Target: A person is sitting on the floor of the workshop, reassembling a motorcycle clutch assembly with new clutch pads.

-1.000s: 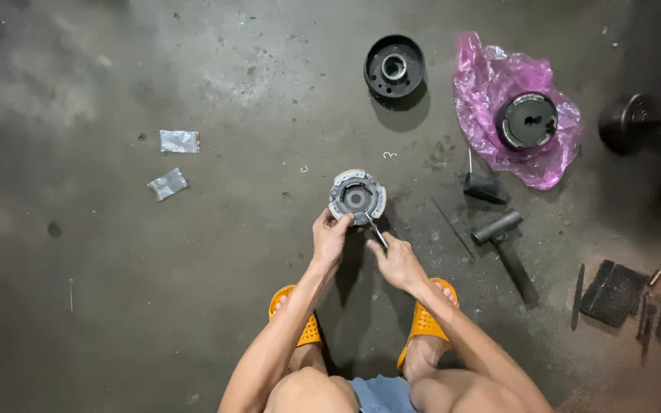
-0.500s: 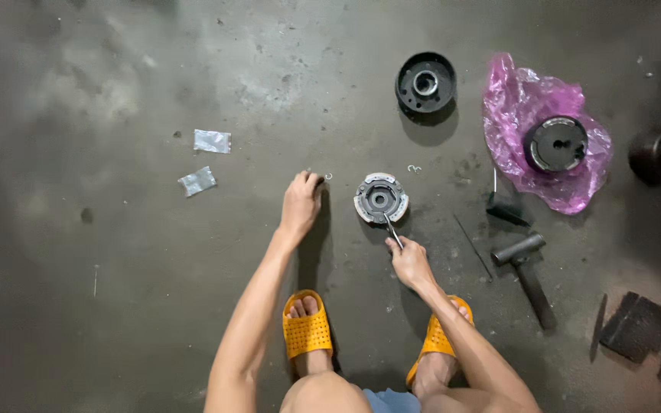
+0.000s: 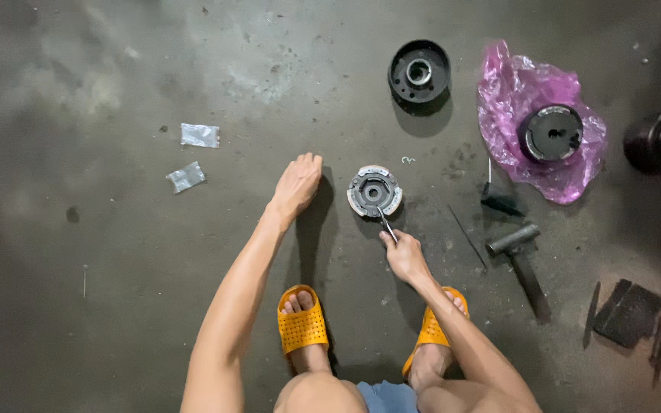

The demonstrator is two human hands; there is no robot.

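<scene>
Your right hand point(image 3: 405, 256) grips a thin metal tool point(image 3: 386, 224), tip at the round metal part point(image 3: 374, 191). Left hand point(image 3: 297, 183), loosely curled and empty, rests left of it. Prying step; next needs steadying.

Parts spread over a floor point(image 3: 116, 306).
A round part point(image 3: 375, 191) lies between the hands; a drum point(image 3: 419, 73) beyond it, a hammer point(image 3: 522, 252) right, two packets point(image 3: 193, 157) left.

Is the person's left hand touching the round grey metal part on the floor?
No, the left hand rests on the concrete floor beside the round grey metal part, with a gap between them.
</scene>
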